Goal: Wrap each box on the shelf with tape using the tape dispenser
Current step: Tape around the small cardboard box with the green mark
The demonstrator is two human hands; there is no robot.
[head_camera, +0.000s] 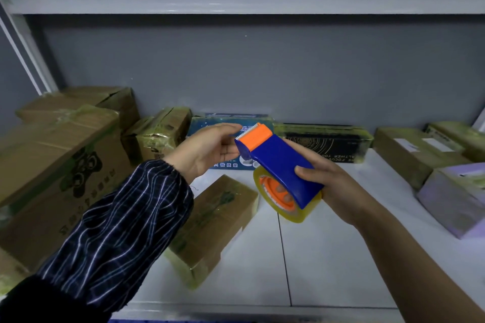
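Right hand [333,186] has the tape dispenser [278,165] up in the air over the white shelf [328,257], roughly mid-frame. The thumb is laid across the blue body and the fingers are curled through the orange core of the yellowish tape roll [288,215]. That's a firm grip. The dispenser is tilted, with its orange cutter end [256,136] pointing up and away towards the back wall.

Left hand [210,149] comes in from the striped dark sleeve [118,231], thumb above and fingers below, right at the toothed cutter. Whether it's pinching a tape end or only touching the blade, I can't tell. The clear tape doesn't show there.

Directly under the left forearm, a brown cardboard box [210,223] lies on the shelf at an angle, with glossy tape over it. To the far left sits a large printed carton [52,165] with another carton [78,102] behind it, and a small shiny taped box [162,134] just beside them.

Along the back wall there's a blue box [223,123] partly hidden by the left hand and the dispenser, then a long black box [325,141] next to it. Off to the right are a tan box with labels [409,149] and a lavender box [456,196] nearer the front edge.
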